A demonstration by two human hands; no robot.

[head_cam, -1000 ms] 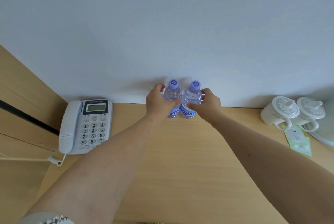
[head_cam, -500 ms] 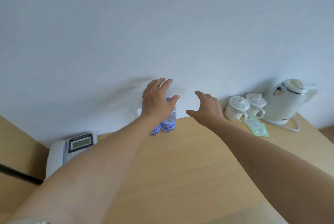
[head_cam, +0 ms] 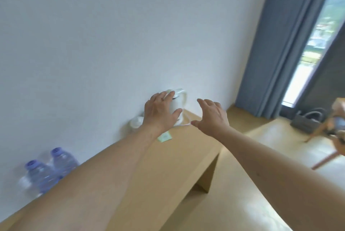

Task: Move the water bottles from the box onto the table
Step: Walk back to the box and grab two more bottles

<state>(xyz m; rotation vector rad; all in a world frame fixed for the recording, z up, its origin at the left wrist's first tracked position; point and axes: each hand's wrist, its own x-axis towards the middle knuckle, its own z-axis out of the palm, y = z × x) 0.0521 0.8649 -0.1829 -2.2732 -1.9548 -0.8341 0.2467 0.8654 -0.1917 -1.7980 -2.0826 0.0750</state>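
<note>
two water bottles [head_cam: 46, 171] stood upright on desk [head_cam: 179, 156] by the wall, both hands' grip apart and empty: left hand [head_cam: 160, 115], right hand [head_cam: 211, 117]. likely light, smooth, squashy; grab mid-body.

Wooden table [head_cam: 186, 156] with two water bottles [head_cam: 48, 171] (upright, side by side), kettle [head_cam: 177, 103], packet [head_cam: 164, 137].

Soft, even daylight enters from the window [head_cam: 317, 44], overexposed at its lower pane. Motion blur smears everything, worst on the bottles [head_cam: 46, 171] and the chair [head_cam: 334, 130] below the window. Wide-angle distortion tilts the curtain [head_cam: 280, 44] beside it.
</note>
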